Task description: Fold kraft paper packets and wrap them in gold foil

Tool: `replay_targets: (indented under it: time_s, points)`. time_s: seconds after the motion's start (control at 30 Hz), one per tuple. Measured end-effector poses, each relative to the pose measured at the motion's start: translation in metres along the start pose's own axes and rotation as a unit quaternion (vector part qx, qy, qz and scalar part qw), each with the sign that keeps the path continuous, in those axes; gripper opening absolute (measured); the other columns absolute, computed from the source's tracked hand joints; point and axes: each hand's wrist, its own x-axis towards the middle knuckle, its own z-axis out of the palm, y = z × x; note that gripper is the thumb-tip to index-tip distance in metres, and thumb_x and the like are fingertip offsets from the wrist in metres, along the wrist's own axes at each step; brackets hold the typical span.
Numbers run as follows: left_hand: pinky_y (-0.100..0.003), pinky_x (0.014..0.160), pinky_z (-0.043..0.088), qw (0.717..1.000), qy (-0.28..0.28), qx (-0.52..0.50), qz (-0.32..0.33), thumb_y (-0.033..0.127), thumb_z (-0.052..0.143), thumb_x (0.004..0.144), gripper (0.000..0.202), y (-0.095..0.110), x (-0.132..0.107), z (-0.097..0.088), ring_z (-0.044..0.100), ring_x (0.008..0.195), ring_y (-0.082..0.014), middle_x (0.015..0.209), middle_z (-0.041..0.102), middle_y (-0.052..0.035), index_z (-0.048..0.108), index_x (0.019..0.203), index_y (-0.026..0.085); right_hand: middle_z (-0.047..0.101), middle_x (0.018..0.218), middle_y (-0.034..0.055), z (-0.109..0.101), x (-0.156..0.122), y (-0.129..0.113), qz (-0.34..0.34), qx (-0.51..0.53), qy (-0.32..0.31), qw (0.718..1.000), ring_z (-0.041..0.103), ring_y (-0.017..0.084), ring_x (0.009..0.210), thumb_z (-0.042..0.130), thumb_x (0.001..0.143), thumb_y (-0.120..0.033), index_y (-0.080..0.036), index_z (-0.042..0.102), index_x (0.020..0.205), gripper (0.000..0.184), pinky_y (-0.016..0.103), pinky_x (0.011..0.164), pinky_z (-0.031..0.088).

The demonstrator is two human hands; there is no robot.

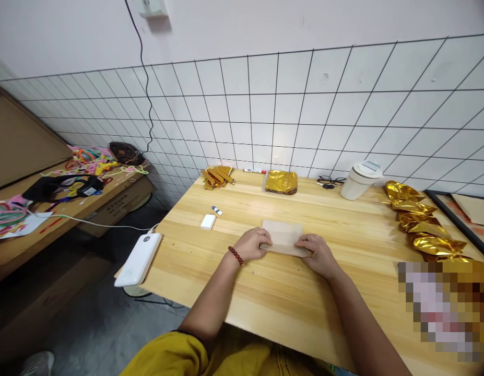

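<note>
A small sheet of light brown paper lies on the wooden table in front of me. My left hand pinches its near left corner, fingers closed; a beaded bracelet circles that wrist. At the near right corner, my right hand also has its fingers closed on the paper. The near edge between the hands looks folded or rolled up a little. Beyond the sheet sits a stack of gold foil sheets.
Toward the wall are folded gold strips, a red-and-white marker, glasses and a lidded cup. Crumpled gold foil pieces line the right. At left lie a white charger, a glue stick and a power bank.
</note>
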Motion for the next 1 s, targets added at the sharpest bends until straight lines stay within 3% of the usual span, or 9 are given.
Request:
replay_targets:
  time_s: [0.2, 0.37, 0.53, 0.7, 0.87, 1.0]
  points:
    - [-0.031, 0.081, 0.047, 0.999, 0.017, -0.035, -0.018, 0.013, 0.062, 0.070, 0.018, 0.000, 0.000, -0.002, 0.063, 0.082, -0.0182, 0.091, 0.073, -0.0052, 0.075, 0.078, 0.021, 0.068, 0.088, 0.0055, -0.001, 0.000, 0.000, 0.009, 0.011, 0.000, 1.000, 0.062, 0.023, 0.085, 0.063, 0.077, -0.026, -0.026, 0.073, 0.082, 0.012, 0.039, 0.078, 0.046]
    - [-0.028, 0.069, 0.045, 0.991, 0.067, -0.059, -0.101, 0.026, 0.064, 0.079, 0.013, -0.007, 0.002, 0.000, 0.059, 0.070, -0.0165, 0.068, 0.067, -0.0044, 0.076, 0.078, 0.020, 0.067, 0.083, 0.0054, -0.002, 0.004, -0.002, 0.039, 0.015, -0.008, 0.999, 0.060, 0.022, 0.080, 0.056, 0.088, -0.036, -0.025, 0.071, 0.079, 0.020, 0.037, 0.075, 0.045]
    - [-0.026, 0.065, 0.044, 0.978, 0.087, -0.099, -0.160, 0.027, 0.067, 0.077, 0.016, -0.015, 0.001, 0.006, 0.059, 0.067, -0.0144, 0.073, 0.067, -0.0047, 0.077, 0.086, 0.019, 0.066, 0.083, 0.0060, -0.002, 0.005, -0.001, 0.052, 0.014, 0.008, 0.998, 0.060, 0.022, 0.081, 0.058, 0.087, -0.038, -0.025, 0.069, 0.075, 0.021, 0.036, 0.074, 0.043]
    - [-0.026, 0.067, 0.044, 0.982, 0.077, -0.072, -0.155, 0.026, 0.066, 0.078, 0.020, -0.013, 0.004, 0.004, 0.057, 0.067, -0.0140, 0.076, 0.067, -0.0043, 0.076, 0.094, 0.019, 0.065, 0.081, 0.0062, 0.002, 0.006, -0.001, 0.068, 0.009, 0.035, 0.997, 0.060, 0.023, 0.079, 0.059, 0.086, -0.040, -0.024, 0.068, 0.072, 0.023, 0.035, 0.072, 0.043]
    - [-0.026, 0.067, 0.043, 0.990, 0.064, -0.042, -0.119, 0.022, 0.064, 0.080, 0.019, -0.010, 0.007, 0.001, 0.057, 0.070, -0.0141, 0.080, 0.066, -0.0045, 0.075, 0.095, 0.018, 0.066, 0.087, 0.0072, 0.006, 0.006, 0.002, 0.084, -0.025, 0.060, 0.994, 0.061, 0.024, 0.083, 0.063, 0.083, -0.042, -0.023, 0.067, 0.079, 0.020, 0.038, 0.077, 0.044]
    - [-0.025, 0.066, 0.045, 0.988, 0.079, -0.056, -0.118, 0.018, 0.064, 0.078, 0.027, -0.012, 0.007, 0.003, 0.055, 0.067, -0.0116, 0.093, 0.066, -0.0045, 0.071, 0.104, 0.020, 0.067, 0.106, 0.0100, 0.008, 0.004, 0.005, 0.098, -0.055, 0.072, 0.991, 0.061, 0.028, 0.097, 0.061, 0.084, -0.044, -0.023, 0.066, 0.105, 0.030, 0.042, 0.086, 0.045]
